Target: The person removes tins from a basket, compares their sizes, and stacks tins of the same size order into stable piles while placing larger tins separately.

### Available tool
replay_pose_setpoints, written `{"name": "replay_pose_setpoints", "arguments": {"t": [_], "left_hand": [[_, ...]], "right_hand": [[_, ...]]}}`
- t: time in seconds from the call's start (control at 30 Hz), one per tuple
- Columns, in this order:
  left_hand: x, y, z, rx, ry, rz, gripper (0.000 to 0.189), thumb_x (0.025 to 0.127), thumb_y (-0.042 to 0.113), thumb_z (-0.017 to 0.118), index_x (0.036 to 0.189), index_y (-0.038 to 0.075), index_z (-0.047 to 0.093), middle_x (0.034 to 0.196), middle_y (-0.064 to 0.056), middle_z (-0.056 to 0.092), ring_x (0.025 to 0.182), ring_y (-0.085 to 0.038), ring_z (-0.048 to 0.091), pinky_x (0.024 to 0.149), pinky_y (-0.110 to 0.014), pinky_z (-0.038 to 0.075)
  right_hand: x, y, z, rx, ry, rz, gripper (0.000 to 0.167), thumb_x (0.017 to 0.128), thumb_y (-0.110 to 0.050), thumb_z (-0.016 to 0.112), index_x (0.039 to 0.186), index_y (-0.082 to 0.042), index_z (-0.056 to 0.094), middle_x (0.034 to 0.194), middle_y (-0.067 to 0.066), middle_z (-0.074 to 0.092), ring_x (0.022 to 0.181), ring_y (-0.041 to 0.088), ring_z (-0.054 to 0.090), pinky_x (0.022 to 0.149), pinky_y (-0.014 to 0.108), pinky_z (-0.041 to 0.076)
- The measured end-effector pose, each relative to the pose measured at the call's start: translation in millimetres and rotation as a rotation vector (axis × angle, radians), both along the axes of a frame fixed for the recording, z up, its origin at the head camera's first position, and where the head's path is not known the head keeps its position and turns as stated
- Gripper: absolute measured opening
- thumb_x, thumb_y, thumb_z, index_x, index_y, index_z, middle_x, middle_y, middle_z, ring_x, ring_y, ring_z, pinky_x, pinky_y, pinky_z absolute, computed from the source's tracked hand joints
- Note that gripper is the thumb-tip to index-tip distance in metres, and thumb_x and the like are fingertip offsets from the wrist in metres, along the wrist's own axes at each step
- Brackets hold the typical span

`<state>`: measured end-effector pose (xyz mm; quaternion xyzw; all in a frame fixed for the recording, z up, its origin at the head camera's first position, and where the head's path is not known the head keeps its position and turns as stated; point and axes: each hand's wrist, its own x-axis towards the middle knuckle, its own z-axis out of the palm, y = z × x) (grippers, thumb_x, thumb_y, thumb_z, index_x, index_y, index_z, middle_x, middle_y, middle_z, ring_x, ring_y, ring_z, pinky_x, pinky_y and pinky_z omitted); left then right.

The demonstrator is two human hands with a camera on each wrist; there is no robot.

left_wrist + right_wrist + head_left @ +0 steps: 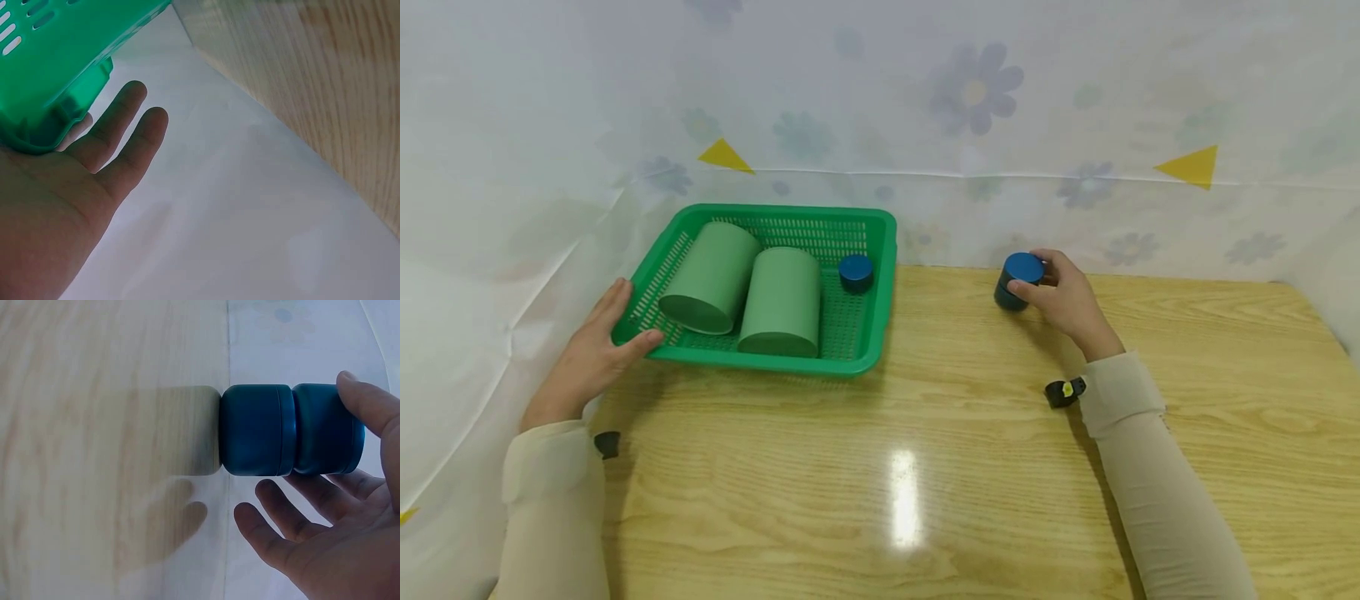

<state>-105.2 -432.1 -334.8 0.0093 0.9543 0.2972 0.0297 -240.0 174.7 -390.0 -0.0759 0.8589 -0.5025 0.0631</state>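
Observation:
My right hand (1063,304) pinches a small blue round canister (1024,267) between thumb and fingers. Directly beneath it is a second blue canister (1011,298), upright on the table; the right wrist view shows the upper canister (325,428) stacked on the lower one (256,431). My left hand (587,354) lies at the near left corner of a green plastic basket (887,292), thumb at the rim and fingers straight along the outside. Inside the basket lie two large pale green cylinders (711,271) and another blue canister (856,273), at the right.
A wood-grain table (775,467) carries everything. Flower-patterned white sheeting (880,100) hangs behind and at the left side, with yellow triangles (1191,167) on it. Black straps (1063,392) are near both wrists.

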Motion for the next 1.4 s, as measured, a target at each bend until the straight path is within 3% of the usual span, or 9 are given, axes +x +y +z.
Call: {"name": "replay_pose_setpoints", "arguments": {"t": [0.43,0.67,0.97,1.2,1.4], "left_hand": [[2.7,0.1,1.5,0.005,-0.004,0.004,0.089,0.104,0.041,0.056,0.162,0.015,-0.007,0.168,-0.008,-0.015,0.15,-0.044,-0.01,0.111,-0.074,0.004],[4.1,2.2,6.2,0.004,0.001,0.006,0.09,0.104,0.041,0.056,0.162,0.014,-0.007,0.168,-0.009,-0.014,0.15,-0.045,-0.009,0.111,-0.074,0.004],[4.6,1.0,8.1,-0.008,-0.002,0.008,0.09,0.104,0.041,0.056,0.162,0.014,-0.007,0.167,-0.008,-0.015,0.15,-0.045,-0.009,0.111,-0.074,0.005],[2.8,3.3,8.4,-0.014,-0.008,0.008,0.091,0.104,0.043,0.057,0.162,0.014,-0.007,0.168,-0.009,-0.015,0.15,-0.046,-0.008,0.11,-0.075,0.006],[1.7,5.9,5.6,-0.001,-0.007,0.009,0.092,0.103,0.043,0.058,0.162,0.014,-0.006,0.168,-0.009,-0.014,0.15,-0.045,-0.009,0.111,-0.074,0.006]], "right_hand": [[-2.2,3,3.7,0.0,0.0,0.01,0.095,0.094,-0.045,0.071,0.164,-0.015,0.014,0.157,0.026,0.031,0.141,0.043,0.034,0.108,0.062,0.034],[-0.1,5,16.4,-0.018,0.048,0.003,0.099,0.092,-0.046,0.073,0.164,-0.016,0.013,0.161,0.023,0.025,0.144,0.043,0.03,0.107,0.065,0.034],[5.5,2,34.1,-0.009,0.115,0.026,0.096,0.093,-0.046,0.072,0.165,-0.023,0.012,0.166,0.016,0.014,0.151,0.037,0.016,0.112,0.068,0.023],[10.8,-5,45.6,-0.036,0.186,0.038,0.092,0.094,-0.039,0.073,0.164,-0.021,0.016,0.168,0.005,0.013,0.152,0.031,0.017,0.12,0.055,0.016],[18.5,-19,54.4,-0.093,0.259,0.029,0.085,0.095,-0.037,0.072,0.163,-0.018,0.024,0.166,0.002,0.021,0.151,0.029,0.022,0.121,0.043,0.019]]}}
